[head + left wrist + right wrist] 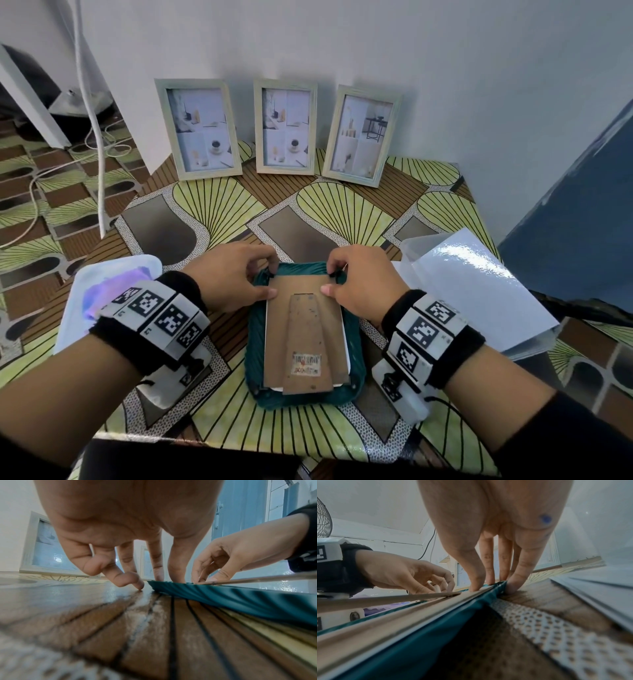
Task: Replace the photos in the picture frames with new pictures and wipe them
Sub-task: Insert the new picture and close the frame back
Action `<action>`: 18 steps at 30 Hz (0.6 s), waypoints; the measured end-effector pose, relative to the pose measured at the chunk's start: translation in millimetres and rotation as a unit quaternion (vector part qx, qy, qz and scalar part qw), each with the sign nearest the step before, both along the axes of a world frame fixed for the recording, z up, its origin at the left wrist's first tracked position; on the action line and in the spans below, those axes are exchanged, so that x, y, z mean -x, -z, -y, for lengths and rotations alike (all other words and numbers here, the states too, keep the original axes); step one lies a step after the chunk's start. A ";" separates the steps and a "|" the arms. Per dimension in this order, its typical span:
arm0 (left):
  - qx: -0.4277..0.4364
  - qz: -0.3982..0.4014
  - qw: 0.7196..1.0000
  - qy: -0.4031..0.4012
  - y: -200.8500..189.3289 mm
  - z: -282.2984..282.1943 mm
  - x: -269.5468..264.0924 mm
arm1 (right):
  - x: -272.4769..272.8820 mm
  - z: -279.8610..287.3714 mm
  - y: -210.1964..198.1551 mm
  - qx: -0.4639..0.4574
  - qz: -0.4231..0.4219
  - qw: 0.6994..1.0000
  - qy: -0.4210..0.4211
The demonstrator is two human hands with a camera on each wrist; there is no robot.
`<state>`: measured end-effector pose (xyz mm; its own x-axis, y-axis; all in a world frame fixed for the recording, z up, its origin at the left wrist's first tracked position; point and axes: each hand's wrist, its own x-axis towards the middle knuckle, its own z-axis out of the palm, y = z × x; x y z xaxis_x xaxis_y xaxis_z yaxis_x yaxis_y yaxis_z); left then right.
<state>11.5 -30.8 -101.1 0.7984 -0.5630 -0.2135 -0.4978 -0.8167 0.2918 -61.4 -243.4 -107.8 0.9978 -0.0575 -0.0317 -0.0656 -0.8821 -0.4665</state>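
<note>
step: brown cardboard frame backing (pixel 303 337) face-down on teal cloth (pixel 356 356) | left hand (pixel 227 274), right hand (pixel 363 281): fingertips curled, pinching top-corner tabs | tip: flip both tabs evenly, no yanking

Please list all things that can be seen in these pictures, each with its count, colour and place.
Standing picture frames: three, pale wood, upright against the wall at the table's far edge.
Face-down frame: one, brown backing board with a barcode sticker, lying on the cloth at the centre.
Cloth: one, teal, under the face-down frame.
Glossy sheets: a stack, white, in a clear folder on the right of the table.
Clear sleeve: one, with a purple-tinted print, on the left of the table.
Table cover: one, green and brown pattern.
Cables: white, on the floor at left.
Left hand: one, fingers at the frame's far left corner.
Right hand: one, fingers at the far right corner.
</note>
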 end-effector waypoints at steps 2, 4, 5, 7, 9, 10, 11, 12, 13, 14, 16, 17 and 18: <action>0.002 0.007 1.000 -0.003 1.9 0.2 1.0 | -0.4 -0.4 0.6 -0.002 0.002 1.000 0.004; 0.000 0.020 1.000 -0.006 3.4 2.0 3.8 | -0.1 -1.3 0.8 0.002 0.002 1.000 0.003; -0.001 0.027 1.000 -0.010 3.5 2.7 5.5 | 0.3 -2.3 0.6 0.006 -0.001 1.000 0.000; -0.006 0.039 0.999 -0.016 1.7 3.7 8.0 | 2.6 -3.5 -0.9 0.004 -0.005 1.000 -0.010; -0.011 0.050 0.999 -0.012 -3.1 1.9 11.8 | 8.5 -3.9 -4.3 -0.013 0.007 1.000 -0.025; -0.002 0.059 0.998 -0.010 -6.7 -0.9 15.3 | 13.4 -3.8 -7.2 -0.023 0.022 0.999 -0.031; 0.020 0.068 0.997 -0.014 -11.2 -4.7 20.2 | 19.8 -3.4 -10.9 -0.032 0.043 0.998 -0.037; 0.053 0.075 0.996 -0.021 -16.4 -9.4 26.8 | 27.7 -2.4 -14.9 -0.039 0.065 0.996 -0.043; 0.087 0.081 0.992 -0.028 -21.7 -15.1 35.1 | 36.6 -1.0 -19.0 -0.043 0.084 0.994 -0.051; 0.114 0.084 0.989 -0.032 -26.5 -21.3 44.8 | 46.5 0.8 -23.0 -0.042 0.097 0.992 -0.062; 0.144 0.076 0.986 -0.031 -31.9 -34.2 67.0 | 66.6 6.5 -28.9 -0.033 0.103 0.990 -0.095; 0.150 0.067 0.986 -0.029 -31.8 -40.5 79.5 | 76.7 10.3 -29.9 -0.028 0.096 0.988 -0.119; 0.152 0.058 0.986 -0.029 -30.1 -46.4 91.9 | 86.2 14.1 -29.7 -0.017 0.084 0.985 -0.148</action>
<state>-80.4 15.6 -71.0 0.8403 -0.5395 0.0528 -0.4974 -0.7287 0.4708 -147.7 -257.6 -78.1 0.9621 0.2354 0.1379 0.2728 -0.8344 -0.4790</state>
